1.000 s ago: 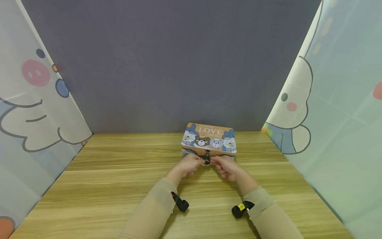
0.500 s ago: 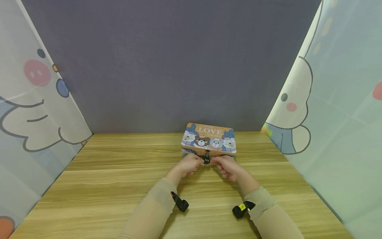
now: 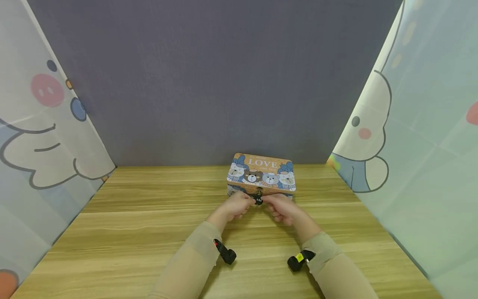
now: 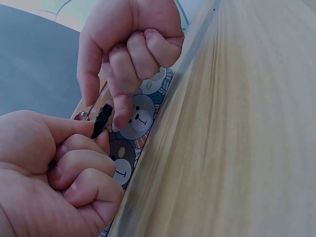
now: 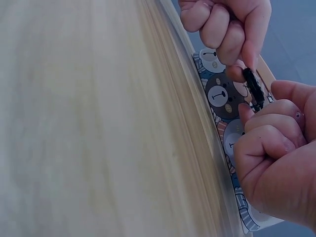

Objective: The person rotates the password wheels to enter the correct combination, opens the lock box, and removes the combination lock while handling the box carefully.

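Note:
A tin box (image 3: 261,172) with bear drawings and the word LOVE on its closed lid stands at the back of the table. On its front clasp hangs a small black combination padlock (image 3: 258,200). My left hand (image 3: 236,204) pinches the padlock's side between thumb and forefinger, its other fingers curled in. From the right, my right hand (image 3: 285,209) reaches the lock. In the left wrist view, the thumb and forefinger of the right hand (image 4: 133,44) stand apart on either side of the padlock (image 4: 102,120). Its remaining fingers are folded into the palm.
The wooden table (image 3: 149,236) stretches out around the box. Behind it rises a dark grey panel (image 3: 216,83). Pale curtains with cartoon animals flank both sides. A small black camera (image 3: 225,253) sits on the left wrist, another (image 3: 298,261) on the right.
My right hand has shifted slightly left, its fingertips now overlapping the padlock's edge in the head view. The left hand and the box stay put.

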Tool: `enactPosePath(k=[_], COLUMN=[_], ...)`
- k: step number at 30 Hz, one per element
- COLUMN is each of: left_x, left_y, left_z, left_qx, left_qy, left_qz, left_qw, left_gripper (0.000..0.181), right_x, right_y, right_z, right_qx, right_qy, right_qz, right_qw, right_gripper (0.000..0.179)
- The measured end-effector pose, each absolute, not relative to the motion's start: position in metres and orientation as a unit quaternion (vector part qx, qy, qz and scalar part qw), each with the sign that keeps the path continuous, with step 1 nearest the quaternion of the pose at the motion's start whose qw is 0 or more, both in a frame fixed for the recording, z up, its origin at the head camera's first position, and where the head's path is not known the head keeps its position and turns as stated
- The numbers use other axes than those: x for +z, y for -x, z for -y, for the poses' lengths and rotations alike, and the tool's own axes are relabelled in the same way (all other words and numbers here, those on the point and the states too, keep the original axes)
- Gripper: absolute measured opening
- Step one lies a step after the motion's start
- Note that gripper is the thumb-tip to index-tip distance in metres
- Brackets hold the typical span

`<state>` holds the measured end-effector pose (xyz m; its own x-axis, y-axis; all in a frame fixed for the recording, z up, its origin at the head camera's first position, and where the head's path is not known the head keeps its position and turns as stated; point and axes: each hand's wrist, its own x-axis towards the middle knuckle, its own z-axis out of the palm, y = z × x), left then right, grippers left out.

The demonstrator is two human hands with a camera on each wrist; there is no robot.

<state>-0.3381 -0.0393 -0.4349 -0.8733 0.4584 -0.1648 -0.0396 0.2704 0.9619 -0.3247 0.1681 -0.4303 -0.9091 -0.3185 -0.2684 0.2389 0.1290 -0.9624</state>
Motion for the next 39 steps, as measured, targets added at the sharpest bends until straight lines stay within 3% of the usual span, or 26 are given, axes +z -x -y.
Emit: enactPosePath(k=[6,13,39], left_x=[-0.434,-0.434,-0.433], left_y=[0.339,0.339,0.336], left_z=[0.04,0.04,0.041], left_qx=[0.588,0.588,0.581], left_qy=[-0.139,-0.136,-0.142], left_qz=[-0.768,-0.768,-0.773], left_qw=[0.213,0.217,0.211], left_gripper=[0.042,0.032,0.033], right_x=[-0.432,-0.435,-0.434], right_y=[0.328,0.33,0.328], right_z=[-0.163,-0.159,-0.153], right_qx=[-0.661,-0.661,-0.667], right_qy=[0.031,0.033,0.018], right_qz=[-0.717,-0.715,-0.71], right_qw=[0.217,0.225,0.223], right_gripper=[0.029,0.033,0.024])
